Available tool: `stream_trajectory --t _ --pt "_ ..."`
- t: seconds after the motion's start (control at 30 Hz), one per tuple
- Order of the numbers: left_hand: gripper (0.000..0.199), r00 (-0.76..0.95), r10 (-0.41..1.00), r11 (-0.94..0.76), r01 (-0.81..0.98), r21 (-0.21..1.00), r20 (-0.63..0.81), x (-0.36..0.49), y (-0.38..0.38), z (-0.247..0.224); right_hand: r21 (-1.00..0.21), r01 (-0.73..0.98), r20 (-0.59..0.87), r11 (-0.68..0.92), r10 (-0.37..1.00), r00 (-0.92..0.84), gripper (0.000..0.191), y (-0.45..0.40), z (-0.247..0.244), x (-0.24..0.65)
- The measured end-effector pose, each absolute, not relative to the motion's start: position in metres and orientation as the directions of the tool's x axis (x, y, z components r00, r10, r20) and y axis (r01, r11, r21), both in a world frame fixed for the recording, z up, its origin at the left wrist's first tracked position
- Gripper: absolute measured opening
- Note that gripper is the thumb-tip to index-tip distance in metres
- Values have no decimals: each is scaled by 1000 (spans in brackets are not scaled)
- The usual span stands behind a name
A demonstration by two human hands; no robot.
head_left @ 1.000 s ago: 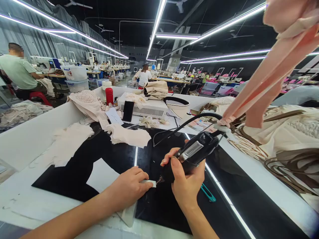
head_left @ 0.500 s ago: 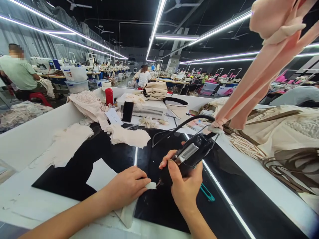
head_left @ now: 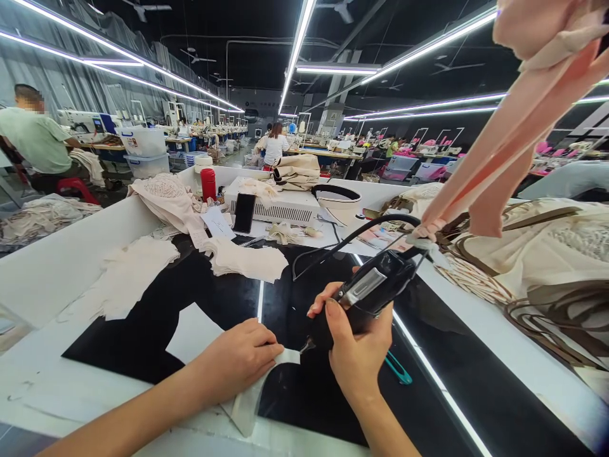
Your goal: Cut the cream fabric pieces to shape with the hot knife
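Note:
My left hand [head_left: 240,355] rests low over a pale fabric piece [head_left: 247,406], its closed fingers holding the piece down near its upper end. A narrow end of the fabric sticks out past my fingertips. My right hand [head_left: 356,358] is wrapped round a black hand-held power tool [head_left: 378,285] with a silver plate on its side. The tool slants down to the left, and its thin metal tip is at the fabric's end; whether they touch I cannot tell. A white sheet-like piece [head_left: 193,333] lies partly under my left hand.
Pink fabric strips [head_left: 504,139] hang at the right, tied near the tool's cable. Teal snips [head_left: 398,369] lie beside my right hand on the black board [head_left: 304,419]. Stacked cream pieces [head_left: 247,259], a phone [head_left: 244,212] and a red bottle [head_left: 208,184] stand behind; garments crowd the right.
My right hand and the tool have shifted slightly right. My left hand has drawn a little left, showing more of the fabric's end. The hanging pink strips have swung right.

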State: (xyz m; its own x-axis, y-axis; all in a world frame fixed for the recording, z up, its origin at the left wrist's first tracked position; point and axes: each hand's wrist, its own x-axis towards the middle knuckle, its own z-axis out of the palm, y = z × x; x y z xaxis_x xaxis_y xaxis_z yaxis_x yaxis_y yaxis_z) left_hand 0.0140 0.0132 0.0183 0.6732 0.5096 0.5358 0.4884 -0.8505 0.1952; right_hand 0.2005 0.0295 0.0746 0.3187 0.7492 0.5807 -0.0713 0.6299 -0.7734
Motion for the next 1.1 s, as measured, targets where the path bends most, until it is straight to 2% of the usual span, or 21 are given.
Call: stream_trajectory --t 0.37,0.8,1.1 --pt "22 692 508 -853 486 190 513 16 17 13 -783 -33 585 621 753 301 24 27 75 198" --pt "24 699 496 -848 516 117 515 10 10 11 -775 -6 599 632 738 311 25 27 76 198" --pt "17 708 477 -867 475 149 521 10 9 8 -783 0 589 622 742 320 27 28 78 197"
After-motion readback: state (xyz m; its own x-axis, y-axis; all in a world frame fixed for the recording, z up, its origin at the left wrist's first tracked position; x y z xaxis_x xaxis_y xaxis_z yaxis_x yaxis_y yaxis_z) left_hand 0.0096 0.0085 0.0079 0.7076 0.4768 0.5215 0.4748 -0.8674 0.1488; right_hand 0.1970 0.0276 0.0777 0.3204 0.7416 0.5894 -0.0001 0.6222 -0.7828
